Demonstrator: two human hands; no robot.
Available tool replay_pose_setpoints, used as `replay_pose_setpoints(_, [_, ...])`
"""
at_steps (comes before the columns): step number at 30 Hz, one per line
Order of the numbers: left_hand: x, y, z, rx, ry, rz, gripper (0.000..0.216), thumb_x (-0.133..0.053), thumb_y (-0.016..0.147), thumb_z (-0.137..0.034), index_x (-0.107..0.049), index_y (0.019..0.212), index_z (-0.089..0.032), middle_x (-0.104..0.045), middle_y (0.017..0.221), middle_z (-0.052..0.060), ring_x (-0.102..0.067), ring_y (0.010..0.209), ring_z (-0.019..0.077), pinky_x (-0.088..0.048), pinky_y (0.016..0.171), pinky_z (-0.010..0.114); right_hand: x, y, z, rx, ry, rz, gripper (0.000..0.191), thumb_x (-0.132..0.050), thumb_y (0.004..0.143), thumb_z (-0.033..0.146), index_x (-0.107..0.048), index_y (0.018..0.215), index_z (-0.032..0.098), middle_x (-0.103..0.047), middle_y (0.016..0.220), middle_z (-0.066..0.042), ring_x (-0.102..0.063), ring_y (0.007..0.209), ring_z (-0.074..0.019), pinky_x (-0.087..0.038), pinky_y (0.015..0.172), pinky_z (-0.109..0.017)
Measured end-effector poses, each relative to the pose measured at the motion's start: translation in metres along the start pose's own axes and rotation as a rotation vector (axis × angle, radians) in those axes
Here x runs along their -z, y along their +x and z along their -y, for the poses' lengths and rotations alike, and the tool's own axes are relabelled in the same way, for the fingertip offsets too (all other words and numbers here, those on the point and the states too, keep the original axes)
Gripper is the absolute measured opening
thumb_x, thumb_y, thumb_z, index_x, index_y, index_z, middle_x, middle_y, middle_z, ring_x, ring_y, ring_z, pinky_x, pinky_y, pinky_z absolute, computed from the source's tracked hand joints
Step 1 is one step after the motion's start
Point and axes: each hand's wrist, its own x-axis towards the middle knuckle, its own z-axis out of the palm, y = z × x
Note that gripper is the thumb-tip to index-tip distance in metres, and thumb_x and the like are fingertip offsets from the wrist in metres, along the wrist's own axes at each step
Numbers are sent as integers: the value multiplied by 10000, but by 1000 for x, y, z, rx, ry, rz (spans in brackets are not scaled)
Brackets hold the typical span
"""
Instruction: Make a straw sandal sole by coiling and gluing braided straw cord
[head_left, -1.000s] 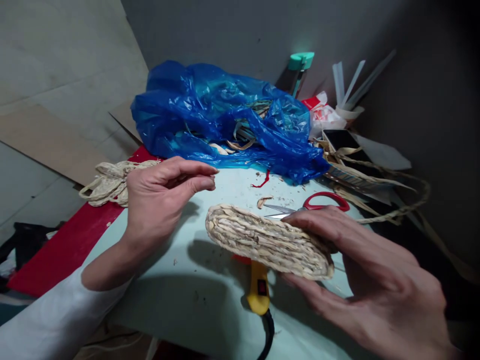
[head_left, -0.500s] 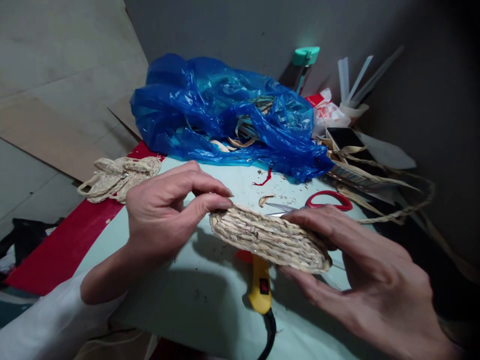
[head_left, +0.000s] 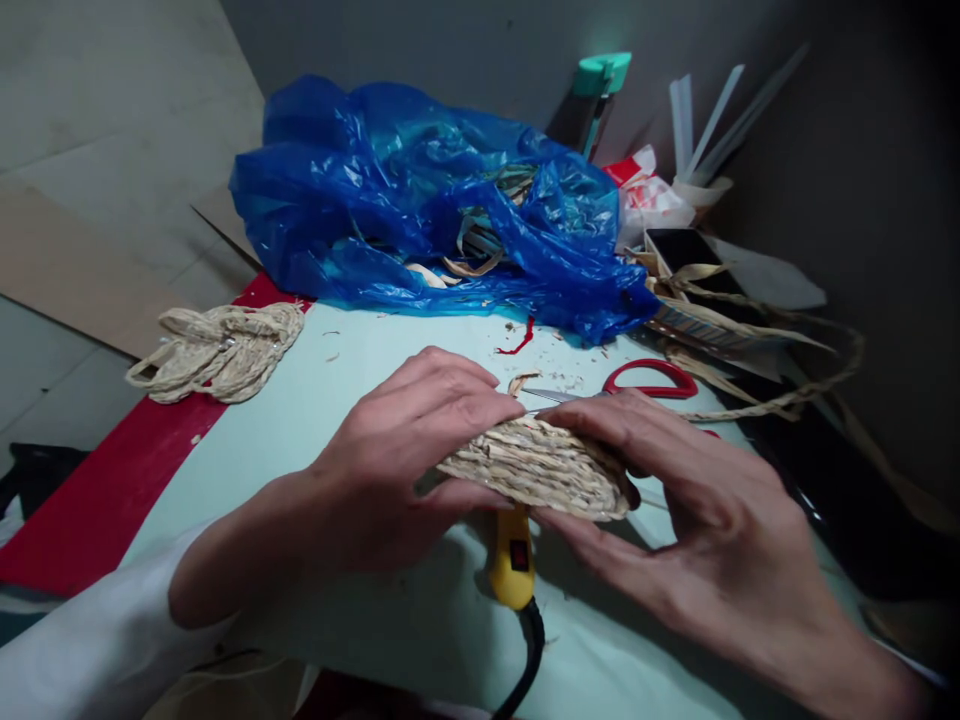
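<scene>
Both hands grasp a woven, straw-coloured pad (head_left: 544, 465) above the middle of a pale green desk (head_left: 352, 345), seen here through the head camera I follow from afar. The left hand (head_left: 401, 430), below a white sleeve (head_left: 112, 625), grips the pad's left end, fingers over the top and thumb beneath; the right hand (head_left: 697, 500) clasps the right part, fingers along the upper edge and thumb below. Under the pad I see a yellow-handled tool (head_left: 511, 582), its front end hidden, its black cord (head_left: 533, 645) trailing to the desk's near edge. Just beyond the right hand lie red-handled scissors (head_left: 652, 363), blades toward the desk's left edge, near a red thread (head_left: 529, 332) and scattered scraps. A bundle of plaited cord (head_left: 251, 350) rests on the red strip (head_left: 97, 475) along that left edge. A crumpled blue plastic bag (head_left: 330, 215), strips of fibre showing through its opening, fills much of the far edge; toward the far right corner I make out a pale cup (head_left: 703, 190) holding translucent sticks (head_left: 681, 130).
</scene>
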Motion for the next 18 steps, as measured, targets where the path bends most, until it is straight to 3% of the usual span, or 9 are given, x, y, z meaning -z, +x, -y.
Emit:
replay_pose_setpoints(3, [1,2,-3,6,-39,-4,365,-739,836,-342,-665,1115,-120,-738,1015,132,-656,1051,252,-530,983,396,0,0,-1,8,16,2,328,-718,899,317,-588,1158,164,-662,1066,-27,-619,980,-148,-498,873,-242])
replay_pose_setpoints(9, [1,1,-6,-11,-74,-24,354,-733,842,-319,-663,1088,-74,-730,1004,143,-657,1023,240,-522,1010,396,2,3,1,-39,51,102,284,-675,907,288,-572,1136,156,-621,1003,-45,-599,860,-151,-503,755,-253])
replay_pose_setpoints(14, [-2,-1,-5,-26,-84,-30,357,-718,853,-318,-658,1101,-69,-720,1007,144,-651,1027,242,-520,1017,402,0,1,2,82,-18,120,398,-640,961,324,-504,1271,114,-622,1104,-85,-583,935,-185,-483,807,-293])
replay_pose_setpoints(18, [-3,-1,-6,-7,-65,-42,313,-735,834,-262,-665,1077,-77,-726,973,132,-659,976,237,-534,997,411,-1,1,4,115,-69,102,370,-593,994,349,-523,1241,83,-631,1060,-85,-569,899,-188,-466,773,-317])
